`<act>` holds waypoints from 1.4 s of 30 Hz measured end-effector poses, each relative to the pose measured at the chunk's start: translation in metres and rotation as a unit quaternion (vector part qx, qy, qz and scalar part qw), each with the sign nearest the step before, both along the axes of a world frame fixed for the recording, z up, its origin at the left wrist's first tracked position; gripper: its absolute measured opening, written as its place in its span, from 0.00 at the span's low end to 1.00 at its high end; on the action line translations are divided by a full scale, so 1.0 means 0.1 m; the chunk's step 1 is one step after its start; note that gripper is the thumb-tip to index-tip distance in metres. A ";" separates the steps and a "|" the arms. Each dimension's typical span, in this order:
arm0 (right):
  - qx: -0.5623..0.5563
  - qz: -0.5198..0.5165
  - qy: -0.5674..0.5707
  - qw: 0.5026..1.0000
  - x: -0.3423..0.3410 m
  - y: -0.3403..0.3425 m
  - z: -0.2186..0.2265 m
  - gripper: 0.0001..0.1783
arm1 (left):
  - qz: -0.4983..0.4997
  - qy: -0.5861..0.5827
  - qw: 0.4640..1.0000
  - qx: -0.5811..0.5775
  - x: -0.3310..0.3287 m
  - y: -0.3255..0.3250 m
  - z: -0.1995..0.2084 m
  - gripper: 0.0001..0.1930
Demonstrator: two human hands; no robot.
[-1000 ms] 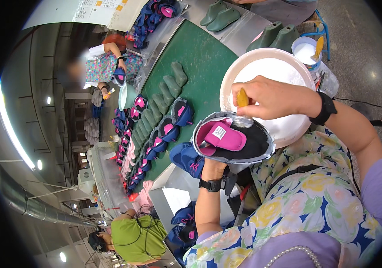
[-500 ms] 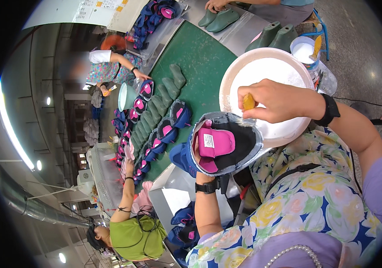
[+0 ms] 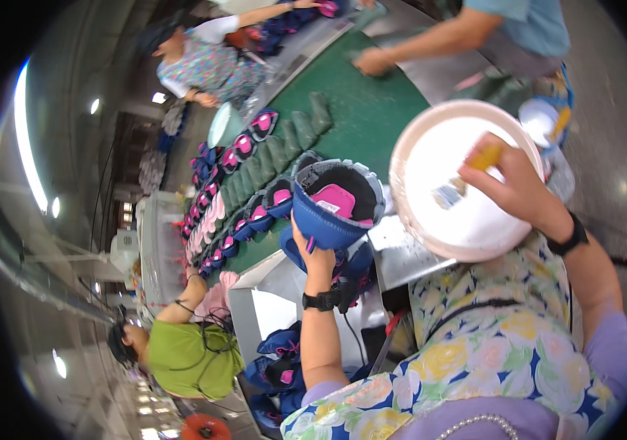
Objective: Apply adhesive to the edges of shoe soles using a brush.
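Note:
My left hand (image 3: 315, 253) is closed around a blue shoe upper (image 3: 328, 224), gripping it from below and at its near side. The upper's open rim faces up, showing a black inside and a pink tongue. In my right hand (image 3: 511, 183) is a brush (image 3: 485, 156) with a yellow handle, pinched between thumb and fingers. Its bristles are down at the white liquid in a wide pale basin (image 3: 410, 150); blur hides how deep they reach. The basin stands to the right of the upper, apart from it.
A green conveyor belt (image 3: 361, 84) carries rows of green shoe lasts (image 3: 255, 176) and blue-and-pink uppers. More uppers lie in a grey bin (image 3: 244, 315) by my left forearm. Co-workers sit across the belt, at left and at upper right. A small white bucket (image 3: 539, 121) stands beyond the basin.
My right hand has moved the brush off the upper's rim and over into the basin. My left hand has tilted the upper and drawn it left. The whole view has shifted.

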State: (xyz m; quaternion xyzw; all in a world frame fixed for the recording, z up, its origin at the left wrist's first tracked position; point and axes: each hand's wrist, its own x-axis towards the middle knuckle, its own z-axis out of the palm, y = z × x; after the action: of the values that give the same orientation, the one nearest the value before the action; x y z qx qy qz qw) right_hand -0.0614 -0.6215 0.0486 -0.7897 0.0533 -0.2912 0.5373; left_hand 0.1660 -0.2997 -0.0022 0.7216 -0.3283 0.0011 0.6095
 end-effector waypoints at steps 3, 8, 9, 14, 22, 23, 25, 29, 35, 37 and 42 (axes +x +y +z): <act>0.116 0.020 0.062 0.991 -0.12 -0.04 0.01 0.10 | 0.018 0.251 0.965 -0.081 0.41 0.10 -0.10 0.11; 0.163 0.019 0.102 0.981 -0.30 -0.12 -0.05 0.08 | 0.009 0.382 0.923 -0.052 1.14 -0.02 -0.45 0.16; 0.177 0.009 0.097 0.979 -0.34 -0.15 -0.06 0.08 | 0.026 0.400 0.916 -0.035 1.29 -0.10 -0.53 0.18; 0.190 -0.018 0.120 0.974 -0.45 -0.25 -0.14 0.08 | 0.004 0.413 0.910 -0.027 2.04 -0.62 -0.84 0.25; 0.208 -0.047 0.139 0.967 -0.48 -0.27 -0.16 0.09 | 0.240 0.451 0.845 0.159 2.17 -0.84 -0.87 0.27; 0.200 -0.056 0.130 0.969 -0.48 -0.27 -0.18 0.09 | 0.171 0.423 0.884 0.104 2.23 -0.78 -0.66 0.24; 0.235 -0.038 0.158 0.958 -0.46 -0.26 -0.24 0.09 | 0.067 0.377 0.924 0.011 2.04 -0.47 -0.30 0.18; 0.202 -0.037 0.161 0.965 -0.28 -0.19 -0.32 0.08 | -0.175 0.142 0.962 0.153 1.24 0.21 0.42 0.26; 0.138 0.023 0.147 0.979 0.19 0.13 -0.29 0.07 | -0.215 -0.315 0.784 0.490 -0.09 0.84 0.17 0.25; 0.061 0.068 0.133 0.987 0.36 0.27 -0.33 0.09 | -0.164 -0.259 0.770 0.560 -0.13 0.84 0.03 0.21; -0.137 0.218 0.181 0.949 0.36 0.39 -0.28 0.09 | -0.135 -0.316 0.822 0.453 0.06 0.86 0.27 0.22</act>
State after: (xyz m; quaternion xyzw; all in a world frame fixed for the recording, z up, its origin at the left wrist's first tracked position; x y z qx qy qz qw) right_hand -0.0252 -0.5828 0.0204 -0.8876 -0.0647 -0.0235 0.4554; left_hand 0.1723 -0.2135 0.0246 0.8250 -0.5606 -0.0023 0.0706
